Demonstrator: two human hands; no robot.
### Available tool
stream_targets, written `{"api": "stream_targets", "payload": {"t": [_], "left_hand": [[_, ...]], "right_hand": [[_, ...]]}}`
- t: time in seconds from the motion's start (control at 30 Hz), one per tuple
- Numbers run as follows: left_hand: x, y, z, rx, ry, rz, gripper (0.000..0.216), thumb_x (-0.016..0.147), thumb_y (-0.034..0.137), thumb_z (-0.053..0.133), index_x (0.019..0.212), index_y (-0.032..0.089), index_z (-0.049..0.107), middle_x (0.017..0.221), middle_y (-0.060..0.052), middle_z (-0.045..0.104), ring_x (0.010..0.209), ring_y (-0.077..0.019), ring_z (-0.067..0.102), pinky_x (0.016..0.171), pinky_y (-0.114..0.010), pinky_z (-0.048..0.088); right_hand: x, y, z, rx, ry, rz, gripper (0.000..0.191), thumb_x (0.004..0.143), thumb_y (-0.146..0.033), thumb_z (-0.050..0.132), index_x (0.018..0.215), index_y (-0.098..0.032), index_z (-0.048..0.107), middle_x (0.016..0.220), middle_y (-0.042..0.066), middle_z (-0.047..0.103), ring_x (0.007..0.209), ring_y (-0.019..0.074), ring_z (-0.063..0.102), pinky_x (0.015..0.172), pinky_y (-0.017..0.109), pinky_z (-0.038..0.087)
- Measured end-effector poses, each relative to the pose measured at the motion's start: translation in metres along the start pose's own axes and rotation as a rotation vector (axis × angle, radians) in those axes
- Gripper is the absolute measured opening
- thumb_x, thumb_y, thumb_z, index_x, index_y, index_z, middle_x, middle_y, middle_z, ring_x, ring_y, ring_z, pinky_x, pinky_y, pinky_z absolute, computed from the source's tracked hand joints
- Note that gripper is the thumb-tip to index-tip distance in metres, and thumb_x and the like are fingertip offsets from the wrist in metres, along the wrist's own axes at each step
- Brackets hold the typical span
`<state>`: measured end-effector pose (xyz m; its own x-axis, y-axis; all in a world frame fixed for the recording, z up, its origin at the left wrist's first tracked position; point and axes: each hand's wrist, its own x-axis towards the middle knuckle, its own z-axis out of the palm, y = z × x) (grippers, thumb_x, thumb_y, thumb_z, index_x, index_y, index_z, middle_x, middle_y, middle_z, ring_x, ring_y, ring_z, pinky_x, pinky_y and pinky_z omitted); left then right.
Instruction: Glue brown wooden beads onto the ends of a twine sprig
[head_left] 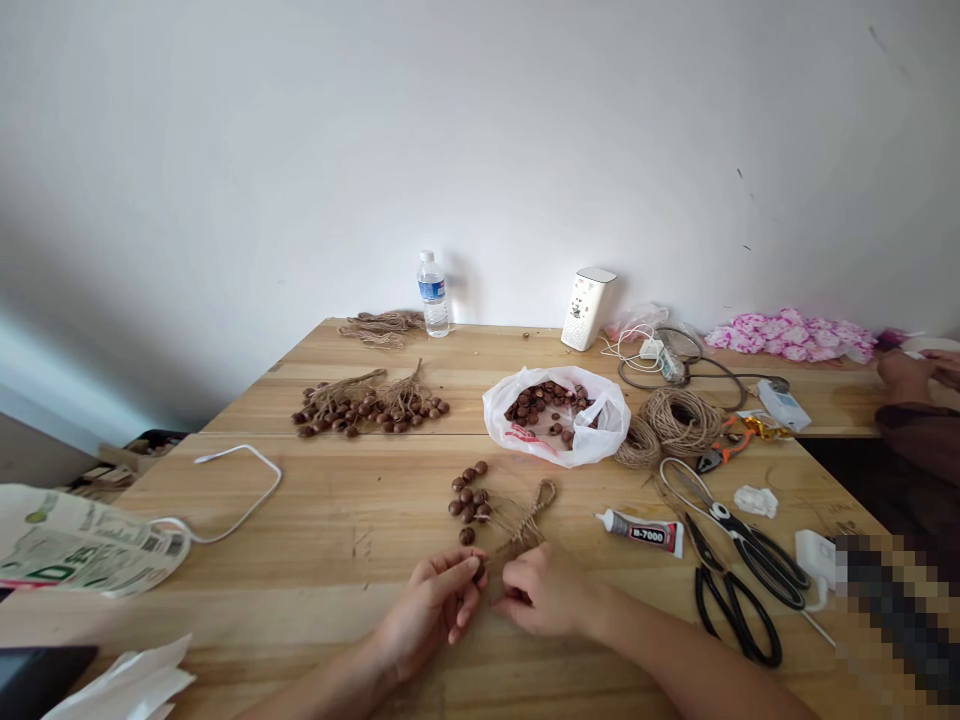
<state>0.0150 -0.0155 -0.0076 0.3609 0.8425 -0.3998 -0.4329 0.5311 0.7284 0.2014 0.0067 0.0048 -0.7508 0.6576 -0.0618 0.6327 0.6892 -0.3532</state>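
Between the thumb and fingers of my left hand (442, 597) is a round brown nut that looks like a macadamia, mostly covered by the fingertips. My right hand (551, 590) is closed just to the right; what its curled fingers hold is hidden. Beyond it lies a looped bundle of jute twine (541, 500), its lower part running up against the right hand. Thin strands spread from this bundle toward a cluster of brown nuts (466, 496) on the wooden table (300, 600).
Finished-looking nut bunches (367, 405) lie at back left, near a water bottle (433, 295). A white plastic bag (499, 415) holds loose nuts. At right are twine rolls (681, 422), a glue tube (645, 532), scissors (739, 610) and pliers (726, 448). Another person's hand (904, 375) shows far right.
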Motion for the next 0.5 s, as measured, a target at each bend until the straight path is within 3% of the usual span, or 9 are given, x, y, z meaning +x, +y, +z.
{"api": "stream_targets", "payload": {"t": [0.27, 0.5], "left_hand": [[-0.003, -0.001, 0.004, 0.017, 0.036, 0.001, 0.031, 0.067, 0.034, 0.073, 0.084, 0.012, 0.06, 0.06, 0.0, 0.06, 0.036, -0.0036, 0.037, 0.03, -0.014, 0.027], [-0.005, -0.014, 0.005, 0.236, -0.018, 0.102, 0.042, 0.066, 0.045, 0.073, 0.094, 0.016, 0.057, 0.043, 0.007, 0.053, 0.035, -0.0089, 0.044, 0.034, -0.019, 0.037]], "right_hand": [[0.0, -0.001, 0.0, -0.005, 0.004, 0.003, 0.02, 0.081, -0.033, 0.058, 0.073, -0.016, 0.065, 0.067, 0.003, 0.067, 0.06, 0.0157, 0.06, 0.054, 0.023, 0.033], [0.0, -0.001, 0.0, 0.001, 0.006, 0.002, 0.016, 0.08, -0.027, 0.056, 0.072, -0.015, 0.064, 0.067, 0.004, 0.067, 0.059, 0.0157, 0.059, 0.053, 0.023, 0.033]]}}
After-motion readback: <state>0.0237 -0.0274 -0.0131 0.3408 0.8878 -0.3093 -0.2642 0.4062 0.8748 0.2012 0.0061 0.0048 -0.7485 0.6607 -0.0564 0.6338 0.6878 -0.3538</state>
